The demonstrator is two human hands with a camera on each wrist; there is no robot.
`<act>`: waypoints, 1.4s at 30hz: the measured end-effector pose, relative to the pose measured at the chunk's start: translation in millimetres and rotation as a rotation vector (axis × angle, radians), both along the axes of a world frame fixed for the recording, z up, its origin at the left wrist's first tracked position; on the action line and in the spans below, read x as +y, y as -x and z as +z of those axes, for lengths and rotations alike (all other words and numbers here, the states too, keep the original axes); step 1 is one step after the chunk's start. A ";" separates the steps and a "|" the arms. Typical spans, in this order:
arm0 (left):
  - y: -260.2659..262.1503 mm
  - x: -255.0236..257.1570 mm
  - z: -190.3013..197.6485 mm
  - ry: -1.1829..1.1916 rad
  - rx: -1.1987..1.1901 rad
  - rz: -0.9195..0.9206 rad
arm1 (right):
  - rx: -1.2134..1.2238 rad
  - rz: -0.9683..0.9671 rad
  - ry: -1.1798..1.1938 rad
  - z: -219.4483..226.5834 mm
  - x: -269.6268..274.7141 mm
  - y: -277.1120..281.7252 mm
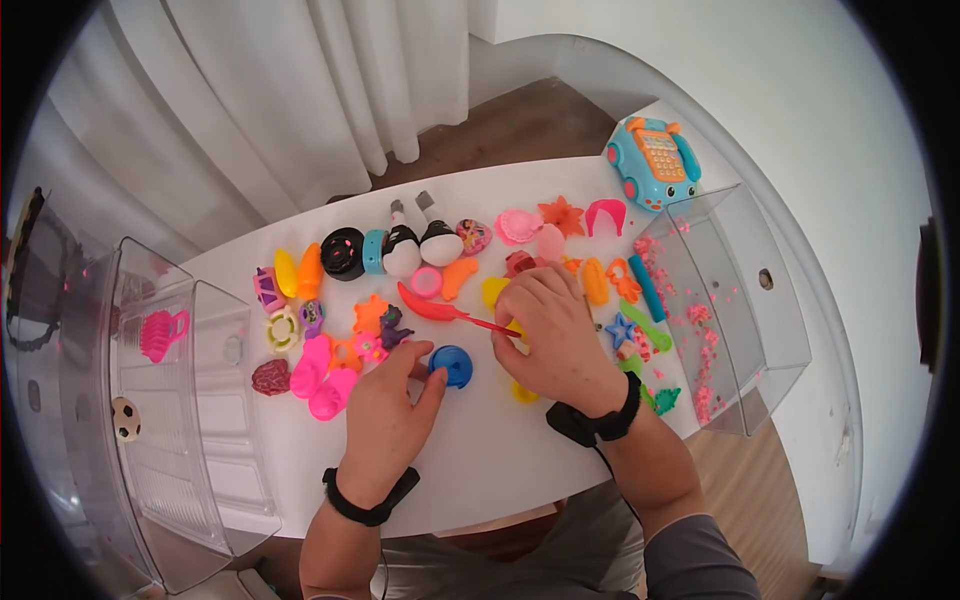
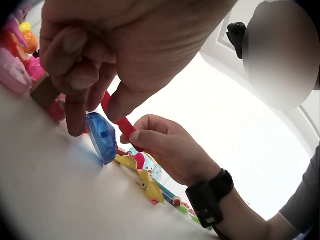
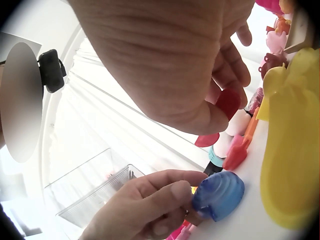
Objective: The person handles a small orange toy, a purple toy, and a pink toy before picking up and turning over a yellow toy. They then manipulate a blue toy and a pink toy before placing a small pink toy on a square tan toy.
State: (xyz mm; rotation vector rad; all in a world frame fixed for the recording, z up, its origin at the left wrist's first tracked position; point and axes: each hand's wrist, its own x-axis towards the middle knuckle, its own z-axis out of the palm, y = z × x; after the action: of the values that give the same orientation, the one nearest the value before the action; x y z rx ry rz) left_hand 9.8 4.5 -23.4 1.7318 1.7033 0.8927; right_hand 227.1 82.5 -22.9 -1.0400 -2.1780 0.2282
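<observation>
In the head view my left hand [image 1: 388,405] is at the left edge of a small round blue tub [image 1: 451,367], its thumb and forefinger on the rim. The tub shows translucent and ridged in the right wrist view, where the left hand [image 3: 150,202] grips its side. My right hand [image 1: 548,335] pinches the thin handle of a red toy knife [image 1: 432,307] between thumb and fingers. Its broad curved blade points left, above the table. Yellow toy pieces [image 1: 494,291] lie beneath the right hand, partly hidden by it.
Colourful toys and molds spread over the white table [image 1: 450,460]. Clear plastic bins stand left [image 1: 185,400] and right [image 1: 740,310], the right one holding pink bits. A toy phone [image 1: 655,165] sits at the back right. Black-and-white shoe-like toys [image 1: 402,252] stand at the back.
</observation>
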 end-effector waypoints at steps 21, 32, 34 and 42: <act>7.3 0.4 9.4 -0.034 0.200 0.087 | 0.065 0.157 0.159 8.7 -2.9 -3.5; 11.6 0.3 0.5 -0.117 0.385 0.051 | 0.064 0.355 0.334 12.9 -5.9 -9.2; 11.1 1.1 -0.1 -0.131 0.391 0.061 | 0.020 0.278 0.277 7.8 -5.6 -8.4; 8.6 2.2 2.4 -0.132 0.321 0.012 | 0.015 0.179 0.199 6.7 -1.2 -10.4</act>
State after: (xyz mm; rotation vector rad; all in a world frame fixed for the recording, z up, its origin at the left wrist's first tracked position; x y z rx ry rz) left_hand 1.2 6.7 -21.0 2.0448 1.8928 0.7799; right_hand 237.5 81.3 -16.2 -0.9453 -2.2704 0.5422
